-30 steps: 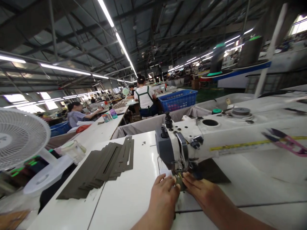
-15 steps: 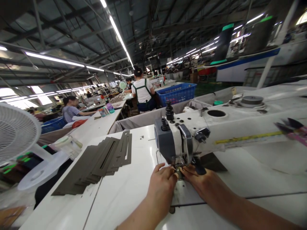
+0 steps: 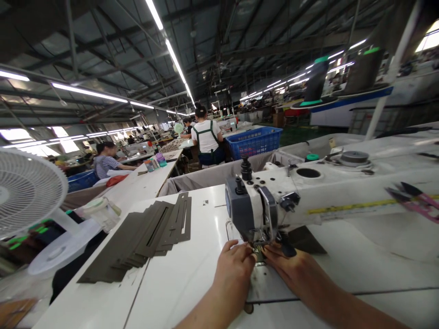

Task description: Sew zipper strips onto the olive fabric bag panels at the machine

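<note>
White table (image 3: 185, 283), seen from the head: both hands at a sewing machine (image 3: 240, 205)
An olive piece (image 3: 259, 256) lies between the two sets of fingertips, at three o'clock from those of the left hand (image 3: 235, 269) and nine o'clock from those of the right hand (image 3: 291, 266), neither clearly nearer; its long axis is hidden; left fingers bend, bunched together, right ones reach flatter, side by side; whether either pinches it I cannot tell; a dark panel (image 3: 306, 240) sits at one o'clock from the right hand
</note>
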The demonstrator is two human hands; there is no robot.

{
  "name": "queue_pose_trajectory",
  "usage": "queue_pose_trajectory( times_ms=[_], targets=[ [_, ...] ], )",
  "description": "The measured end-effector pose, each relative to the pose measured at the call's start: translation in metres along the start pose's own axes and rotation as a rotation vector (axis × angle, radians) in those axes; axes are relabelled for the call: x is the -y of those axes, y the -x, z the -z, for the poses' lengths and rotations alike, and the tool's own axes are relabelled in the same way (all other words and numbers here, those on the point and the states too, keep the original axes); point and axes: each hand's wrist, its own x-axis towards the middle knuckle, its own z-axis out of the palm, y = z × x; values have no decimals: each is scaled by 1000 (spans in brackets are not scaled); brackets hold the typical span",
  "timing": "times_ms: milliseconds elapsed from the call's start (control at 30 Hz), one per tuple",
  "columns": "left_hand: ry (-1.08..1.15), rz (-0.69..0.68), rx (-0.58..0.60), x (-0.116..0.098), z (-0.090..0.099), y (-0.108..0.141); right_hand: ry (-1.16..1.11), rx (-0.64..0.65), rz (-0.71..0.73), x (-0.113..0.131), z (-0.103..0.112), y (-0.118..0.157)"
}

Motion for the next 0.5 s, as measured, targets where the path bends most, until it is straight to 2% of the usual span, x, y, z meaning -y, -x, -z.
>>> queue_pose_trajectory(
  times_ms=[367, 433, 500],
  targets=[
    [13, -18, -40, 7, -8, 2, -56, 60, -35, -4, -5, 3],
    [9, -15, -42, 9, -7, 1, 27, 33, -39, -12, -1, 4],
    [-7, -5, -51, 7, -2, 2, 208, -50, -51, -19, 5, 9]
  ],
)
